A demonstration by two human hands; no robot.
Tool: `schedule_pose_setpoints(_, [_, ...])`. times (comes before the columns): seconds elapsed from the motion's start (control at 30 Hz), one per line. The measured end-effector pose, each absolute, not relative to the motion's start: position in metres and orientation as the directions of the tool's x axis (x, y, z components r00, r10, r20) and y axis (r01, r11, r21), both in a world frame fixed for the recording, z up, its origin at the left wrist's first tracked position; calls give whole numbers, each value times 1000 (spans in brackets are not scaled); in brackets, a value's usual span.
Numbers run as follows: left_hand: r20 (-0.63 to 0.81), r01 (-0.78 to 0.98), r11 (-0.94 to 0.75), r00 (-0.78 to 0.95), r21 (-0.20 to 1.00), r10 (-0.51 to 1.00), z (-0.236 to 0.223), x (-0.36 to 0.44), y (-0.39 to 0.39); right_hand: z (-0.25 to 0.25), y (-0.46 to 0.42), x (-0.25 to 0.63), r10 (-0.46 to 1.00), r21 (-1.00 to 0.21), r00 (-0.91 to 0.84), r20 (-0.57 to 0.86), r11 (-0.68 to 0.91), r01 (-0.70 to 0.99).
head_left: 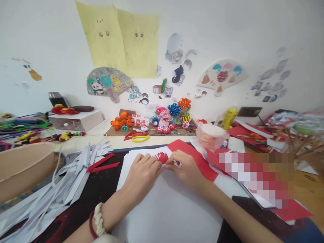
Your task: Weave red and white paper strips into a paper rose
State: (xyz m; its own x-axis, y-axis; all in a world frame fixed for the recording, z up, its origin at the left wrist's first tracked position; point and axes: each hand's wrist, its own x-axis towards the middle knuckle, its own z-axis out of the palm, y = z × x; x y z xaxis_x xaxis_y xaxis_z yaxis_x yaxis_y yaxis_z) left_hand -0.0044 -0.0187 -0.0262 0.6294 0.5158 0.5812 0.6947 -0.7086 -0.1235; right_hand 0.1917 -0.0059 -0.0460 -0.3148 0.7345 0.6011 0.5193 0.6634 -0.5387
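Both hands meet over a stack of white paper sheets (pixel 174 202). Between their fingertips is a small red-and-white folded paper piece (pixel 162 156) with pointed tips. My left hand (pixel 143 173), with a cream and a dark red band at its wrist, has its fingers closed on the piece's left side. Thumb and forefinger of my right hand (pixel 183 167) pinch at its right side. The fingers cover the piece's lower part. A large red paper sheet (pixel 196 160) lies just behind my right hand.
White paper strips (pixel 78 168) and two red strips (pixel 105 167) lie left, near a beige basin (pixel 22 162). Colourful pipe-cleaner flowers (pixel 174 110) stand at the back. A plastic-wrapped tub (pixel 209 135) and a yellow bottle (pixel 229 117) are right. A blurred-out patch hides part of the right side.
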Motion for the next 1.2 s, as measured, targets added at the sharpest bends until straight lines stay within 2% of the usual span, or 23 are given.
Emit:
schedule_pose_setpoints(0.27, [596, 658, -741, 650, -132, 471, -27, -5, -19, -51, -2, 193, 577, -303, -367, 730, 754, 583])
schedule_pose_setpoints(0.57, [499, 604, -778, 734, -171, 460, -33, -7, -15, -52, -4, 191, 604, -312, -498, 623, 775, 550])
schedule_pose_setpoints(0.7, [528, 628, -764, 704, -150, 475, -30, -6, -16, -50, -4, 192, 640, -340, -446, 625, 738, 583])
schedule_pose_setpoints(0.83, [576, 659, -752, 610, 11, 544, -25, -1, -19, -44, -7, 192, 703, -498, -362, 612, 698, 515])
schedule_pose_setpoints(0.97, [543, 637, -738, 548, 222, 636, -22, 4, -19, -40, -7, 192, 745, -622, -340, 574, 667, 412])
schedule_pose_setpoints(1.1, [511, 556, -679, 453, 479, 731, -18, 7, -17, -42, -3, 194, 766, -606, -337, 547, 641, 471])
schedule_pose_setpoints(1.2, [483, 474, -635, 414, 610, 772, -15, 8, -16, -42, -1, 195, 773, -610, -359, 522, 633, 476])
